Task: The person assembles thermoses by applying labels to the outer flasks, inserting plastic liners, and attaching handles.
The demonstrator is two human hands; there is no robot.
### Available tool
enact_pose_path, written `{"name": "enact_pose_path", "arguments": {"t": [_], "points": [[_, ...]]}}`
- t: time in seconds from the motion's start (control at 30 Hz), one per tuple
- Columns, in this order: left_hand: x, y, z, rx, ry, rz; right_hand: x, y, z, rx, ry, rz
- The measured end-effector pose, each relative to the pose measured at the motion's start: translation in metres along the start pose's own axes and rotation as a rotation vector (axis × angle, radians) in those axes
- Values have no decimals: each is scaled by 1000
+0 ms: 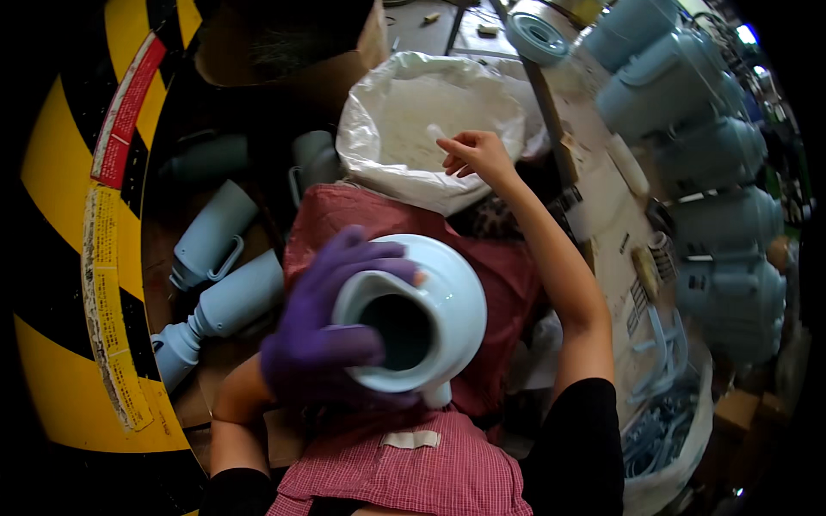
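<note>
My left hand (323, 301), in a purple glove, is wrapped round the neck of a pale blue plastic jug (458, 297). The jug's round spouted mouth faces me above my lap, and its inside is dark. Farther ahead, my bare right hand (483, 159) is closed at the fingertips on a small translucent plastic piece (436, 132). It hovers over a white sack (366, 116) with pale contents, too blurred to name. A red cloth (335, 219) lies between the jug and the sack.
Several blue jugs (232, 292) lie at the left, beside a yellow-and-black striped panel (60, 232). A cardboard box (370, 43) stands beyond. Along the right, a worktable (602, 206) holds stacked blue jugs (723, 155); below it is a bag (688, 460) of blue plastic parts.
</note>
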State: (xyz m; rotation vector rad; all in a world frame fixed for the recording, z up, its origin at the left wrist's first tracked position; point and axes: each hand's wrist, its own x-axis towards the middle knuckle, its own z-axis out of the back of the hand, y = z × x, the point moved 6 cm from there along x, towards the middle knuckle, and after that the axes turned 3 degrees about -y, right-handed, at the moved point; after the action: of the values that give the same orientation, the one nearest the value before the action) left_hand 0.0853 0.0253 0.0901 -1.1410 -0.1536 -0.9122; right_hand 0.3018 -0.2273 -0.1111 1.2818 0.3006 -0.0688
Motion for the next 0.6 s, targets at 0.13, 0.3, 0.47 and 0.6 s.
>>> {"name": "enact_pose_path", "arguments": {"t": [0.13,0.3,0.47,0.6], "points": [[5,-6,-28,0,80,-3,-118,72,28,-29,-149,243],[5,-21,6,-396,-487,14,-240,185,16,-189,-181,553],[19,-77,3,848,-112,-297,-274,208,-35,-211,138,403],[-2,-66,-2,554,-27,-178,-267,189,-50,-282,38,515]]}}
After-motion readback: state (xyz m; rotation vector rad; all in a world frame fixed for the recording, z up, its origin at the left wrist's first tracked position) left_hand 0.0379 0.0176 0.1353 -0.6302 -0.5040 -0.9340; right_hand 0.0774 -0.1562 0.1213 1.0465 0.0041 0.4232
